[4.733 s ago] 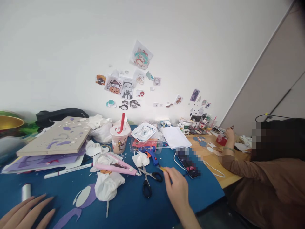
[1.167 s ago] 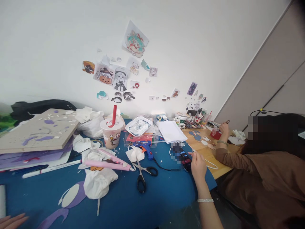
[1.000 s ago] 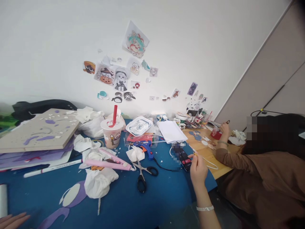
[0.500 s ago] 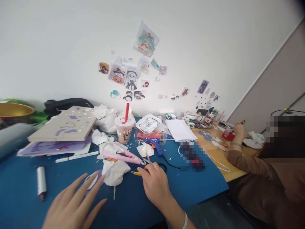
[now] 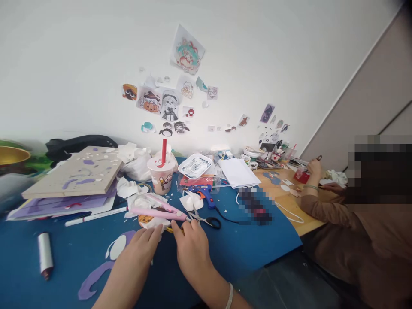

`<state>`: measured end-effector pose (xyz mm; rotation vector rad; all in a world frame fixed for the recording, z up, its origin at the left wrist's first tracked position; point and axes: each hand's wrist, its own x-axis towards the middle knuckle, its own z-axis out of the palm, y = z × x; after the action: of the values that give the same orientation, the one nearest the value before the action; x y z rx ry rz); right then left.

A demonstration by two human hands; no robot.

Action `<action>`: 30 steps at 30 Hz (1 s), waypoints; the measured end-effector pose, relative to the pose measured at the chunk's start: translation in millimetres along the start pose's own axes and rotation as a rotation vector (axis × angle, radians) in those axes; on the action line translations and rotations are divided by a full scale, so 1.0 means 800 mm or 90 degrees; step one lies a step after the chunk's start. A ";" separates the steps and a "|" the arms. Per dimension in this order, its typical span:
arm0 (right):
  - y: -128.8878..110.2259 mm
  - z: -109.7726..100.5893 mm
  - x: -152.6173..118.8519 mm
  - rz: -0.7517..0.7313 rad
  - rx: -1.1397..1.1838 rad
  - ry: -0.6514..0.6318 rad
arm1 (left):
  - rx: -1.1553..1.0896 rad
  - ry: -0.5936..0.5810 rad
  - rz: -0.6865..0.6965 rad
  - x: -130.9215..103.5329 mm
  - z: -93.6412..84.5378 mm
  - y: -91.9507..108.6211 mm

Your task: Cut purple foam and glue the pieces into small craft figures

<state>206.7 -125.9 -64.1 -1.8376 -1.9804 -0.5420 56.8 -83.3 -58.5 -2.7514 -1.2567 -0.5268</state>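
My left hand (image 5: 141, 244) lies over a crumpled white tissue (image 5: 162, 222), its fingers bent together on it and partly hiding it. Close beside it is my right hand (image 5: 192, 244), fingers curled downward. A thin yellow item (image 5: 169, 230) shows between the hands; whether the right fingers grip it is hidden. Just beyond the fingertips lies a pink tong-like tool (image 5: 157, 212). Scissors with black handles (image 5: 213, 222) rest open past my right hand. Under and left of my left forearm are purple cut-out pieces (image 5: 92, 281) and a white oval piece (image 5: 118, 247).
A drink cup (image 5: 162, 178) with a red straw stands behind the tool. Further right are a blue glue gun (image 5: 208, 197), a white dish (image 5: 195, 166) and folded paper (image 5: 240, 173). At left sit a marker (image 5: 45, 256) and a canvas board (image 5: 75, 169). Another person's sleeve (image 5: 317, 210) is at right.
My left hand has moved right and forward from above the purple pieces onto the tissue, its spread fingers drawing together. My right hand has shifted slightly left, uncovering the scissors' handles.
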 end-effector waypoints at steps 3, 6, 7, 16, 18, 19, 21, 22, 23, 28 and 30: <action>-0.008 0.003 0.000 0.007 -0.005 -0.003 | -0.080 0.040 0.007 -0.001 0.016 -0.002; -0.011 0.002 0.000 -0.005 -0.005 -0.007 | -0.147 0.062 0.019 0.003 0.023 -0.001; -0.010 0.001 0.000 -0.010 -0.004 -0.008 | -0.166 0.069 0.026 0.005 0.022 0.000; -0.007 -0.003 -0.006 -0.019 0.021 -0.044 | -0.269 0.064 -0.012 0.034 -0.009 0.017; -0.008 -0.001 -0.008 -0.006 0.019 -0.050 | -0.268 0.047 -0.016 0.039 -0.012 0.019; -0.009 0.000 -0.008 0.002 0.016 -0.057 | -0.267 0.042 -0.021 0.042 -0.012 0.020; -0.011 0.001 -0.009 0.018 0.008 -0.081 | -0.267 0.046 -0.033 0.045 -0.009 0.018; -0.012 0.001 -0.010 0.024 0.003 -0.094 | -0.266 0.051 -0.038 0.046 -0.006 0.017; -0.013 0.001 -0.010 0.027 0.000 -0.105 | -0.264 0.057 -0.041 0.046 -0.004 0.016; -0.015 -0.001 -0.013 0.030 -0.004 -0.105 | -0.247 0.063 -0.026 0.048 0.006 0.010; -0.015 -0.002 -0.018 0.021 -0.008 -0.098 | -0.240 0.069 -0.019 0.051 0.009 0.008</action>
<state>195.6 -139.6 -70.4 -1.9686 -2.0446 -0.4156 87.9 -57.0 -51.0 -2.9487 -1.2908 -0.9949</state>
